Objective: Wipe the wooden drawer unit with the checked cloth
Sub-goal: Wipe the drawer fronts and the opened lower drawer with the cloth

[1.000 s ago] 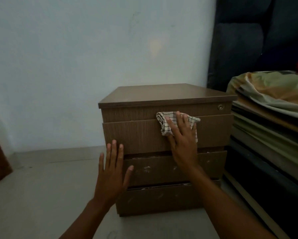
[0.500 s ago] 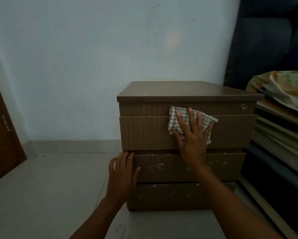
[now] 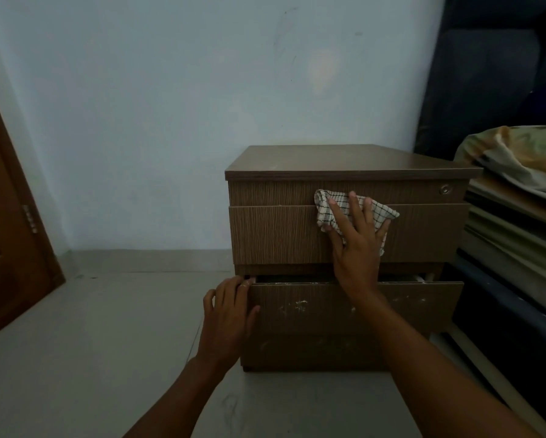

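— Checked cloth (image 3: 357, 208) first: where is it, and how does it behave?

— It lies bunched against the front of the wooden drawer unit (image 3: 344, 235), across the seam between the top strip and the upper drawer front. It looks thin, soft and light, so I judge it will crumple and slide unless it is pinned flat.

— Who pins it?

— The right hand (image 3: 357, 248), fingers spread, palm pressing the cloth flat against the wood. Nothing is pinched; pressure alone holds it.

— And the other hand?

— The left hand (image 3: 230, 314) sits at the left end of the middle drawer (image 3: 328, 311), fingertips curled over its top edge, which stands slightly out from the carcass. Whether it pulls or only steadies, I cannot tell.

— How will the unit itself handle?

— Stiff board, probably heavy enough not to shift under wiping, though a loose drawer may slide when pushed. The middle front carries pale flecks, which likely need firmer rubbing.

— Best hold on the cloth?

— A broad palm over its middle, I think.
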